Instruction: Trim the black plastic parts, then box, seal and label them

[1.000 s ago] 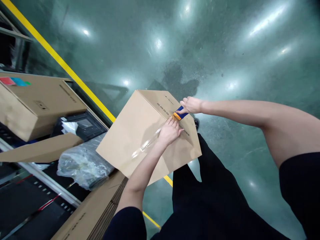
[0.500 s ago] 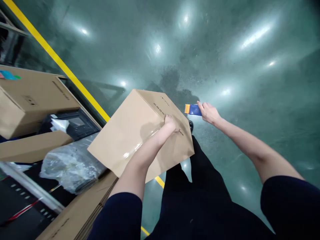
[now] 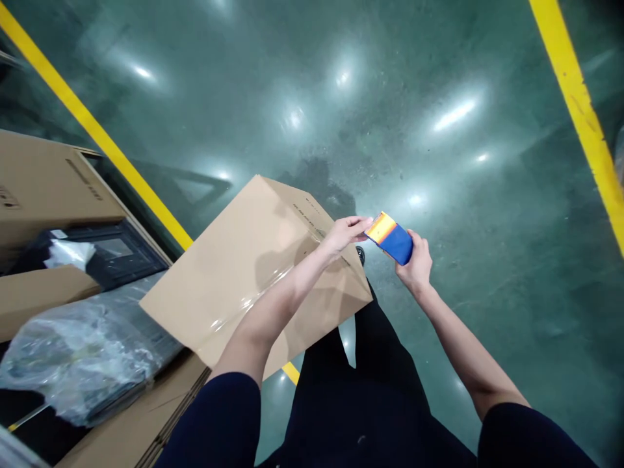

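A brown cardboard box (image 3: 238,266) rests tilted against my legs, with a strip of clear tape along its top. My right hand (image 3: 414,263) grips a blue tool with an orange end (image 3: 391,238), held off the box's right corner. My left hand (image 3: 347,232) reaches across the box's far edge, fingers stretched out and their tips touching the tool's orange end. Both forearms are bare below dark sleeves.
A clear plastic bag (image 3: 73,357) lies on flat cardboard (image 3: 127,429) at the left. Behind it sit a black device (image 3: 117,253) and a larger cardboard box (image 3: 43,188). Yellow lines (image 3: 97,136) cross the glossy green floor (image 3: 439,130).
My right hand lifted the blue tool off the box and drew it to the right. My left hand left the taped seam and reached over to the tool's orange end.
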Demonstrator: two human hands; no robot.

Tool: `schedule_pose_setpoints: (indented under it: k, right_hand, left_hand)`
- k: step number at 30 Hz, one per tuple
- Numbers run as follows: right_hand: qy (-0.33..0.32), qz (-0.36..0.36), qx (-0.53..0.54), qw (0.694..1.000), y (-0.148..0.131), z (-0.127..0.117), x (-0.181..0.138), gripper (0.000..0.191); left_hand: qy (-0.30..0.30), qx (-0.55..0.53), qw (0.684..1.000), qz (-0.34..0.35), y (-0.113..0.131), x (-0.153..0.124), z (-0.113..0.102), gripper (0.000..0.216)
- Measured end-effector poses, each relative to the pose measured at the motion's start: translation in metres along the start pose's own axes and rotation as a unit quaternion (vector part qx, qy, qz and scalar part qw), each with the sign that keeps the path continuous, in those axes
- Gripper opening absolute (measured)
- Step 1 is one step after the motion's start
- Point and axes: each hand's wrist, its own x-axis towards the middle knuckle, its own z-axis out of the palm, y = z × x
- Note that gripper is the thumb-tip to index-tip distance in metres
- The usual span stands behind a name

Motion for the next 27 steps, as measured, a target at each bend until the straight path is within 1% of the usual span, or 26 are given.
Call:
schedule_pose_setpoints:
  k: [2, 4, 6, 7, 8, 9, 10, 11, 13, 14, 15, 16, 17, 19, 22, 27]
  right_hand:
    - [-0.008, 0.013, 0.013, 1.000, -0.019, 0.001, -0.003, 0.065]
    - [-0.025, 0.022, 0.022, 0.999, -0.039, 0.002, -0.008, 0.065]
    - [-0.047, 0.020, 0.030, 0.998, -0.056, 0.002, -0.018, 0.067]
    - [-0.058, 0.018, 0.032, 0.998, -0.059, 0.000, -0.028, 0.067]
    - [-0.068, 0.020, 0.033, 0.997, -0.059, -0.001, -0.041, 0.067]
    - [-0.076, 0.025, 0.033, 0.996, -0.055, -0.004, -0.057, 0.065]
    - [-0.084, 0.040, 0.026, 0.995, -0.046, -0.006, -0.076, 0.063]
    - [-0.091, 0.063, 0.016, 0.994, -0.035, -0.007, -0.096, 0.060]
    - [-0.100, 0.093, -0.009, 0.991, -0.009, -0.007, -0.137, 0.055]
    - [-0.111, 0.097, -0.019, 0.989, 0.003, -0.006, -0.154, 0.053]
    - [-0.115, 0.097, -0.018, 0.988, 0.011, -0.003, -0.168, 0.052]
    - [-0.115, 0.095, -0.016, 0.989, 0.016, 0.000, -0.178, 0.051]
    - [-0.114, 0.092, -0.013, 0.989, 0.019, 0.004, -0.184, 0.050]
    - [-0.106, 0.087, -0.015, 0.990, 0.017, 0.011, -0.189, 0.048]
    - [-0.107, 0.072, -0.031, 0.991, 0.012, 0.017, -0.187, 0.049]
    - [-0.109, 0.060, -0.052, 0.991, 0.013, 0.020, -0.189, 0.047]
  left_hand:
    - [0.045, 0.019, 0.999, 0.009, 0.000, -0.008, 0.002, 0.033]
    - [0.103, 0.055, 0.993, 0.025, -0.001, -0.013, -0.001, 0.027]
    - [0.156, 0.102, 0.982, 0.041, 0.002, -0.017, -0.013, 0.023]
    - [0.181, 0.124, 0.974, 0.052, 0.007, -0.018, -0.025, 0.022]
    - [0.209, 0.142, 0.965, 0.064, 0.015, -0.019, -0.041, 0.022]
    - [0.241, 0.155, 0.955, 0.077, 0.026, -0.018, -0.061, 0.022]
    - [0.278, 0.164, 0.942, 0.091, 0.039, -0.017, -0.086, 0.023]
    - [0.324, 0.175, 0.923, 0.107, 0.052, -0.014, -0.115, 0.025]
    - [0.418, 0.201, 0.876, 0.132, 0.077, -0.004, -0.174, 0.026]
    - [0.450, 0.254, 0.845, 0.141, 0.087, 0.003, -0.201, 0.025]
    - [0.457, 0.293, 0.828, 0.142, 0.092, 0.011, -0.223, 0.023]
    - [0.459, 0.319, 0.816, 0.146, 0.095, 0.019, -0.240, 0.023]
    - [0.457, 0.339, 0.809, 0.146, 0.094, 0.026, -0.252, 0.023]
    - [0.454, 0.346, 0.808, 0.144, 0.087, 0.039, -0.261, 0.023]
    - [0.458, 0.348, 0.805, 0.144, 0.074, 0.048, -0.258, 0.023]
    - [0.464, 0.352, 0.801, 0.139, 0.064, 0.049, -0.255, 0.025]
